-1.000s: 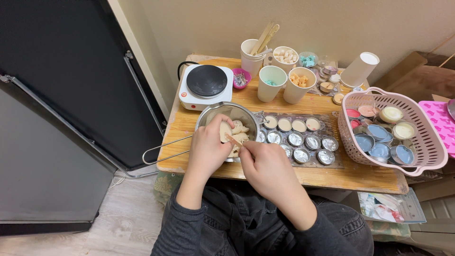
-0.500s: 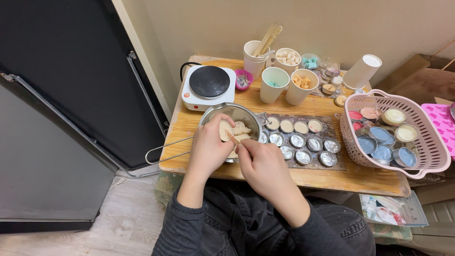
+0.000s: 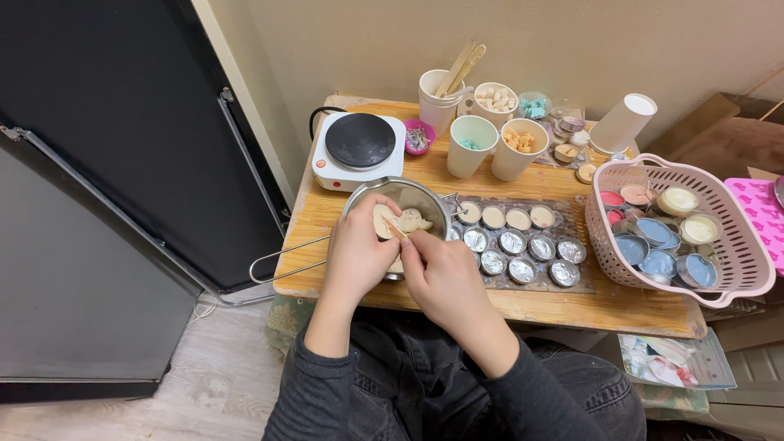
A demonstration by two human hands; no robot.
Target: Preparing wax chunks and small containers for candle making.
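Pale cream wax chunk [image 3: 406,220] gripped by left hand [image 3: 357,255] over round steel pot [image 3: 425,198]; thin wooden stick [image 3: 395,230] pinched by right hand [image 3: 441,273]. Risk: crumbs could be scattered onto wooden tabletop [image 3: 457,302] if pried hard.

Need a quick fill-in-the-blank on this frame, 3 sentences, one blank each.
1. Both hands, left hand and right hand, work over a metal ____ with a long wire handle.
2. The hot plate has a ____ body.
3. The basket of filled tins is ____.

Missing words: pot; white; pink
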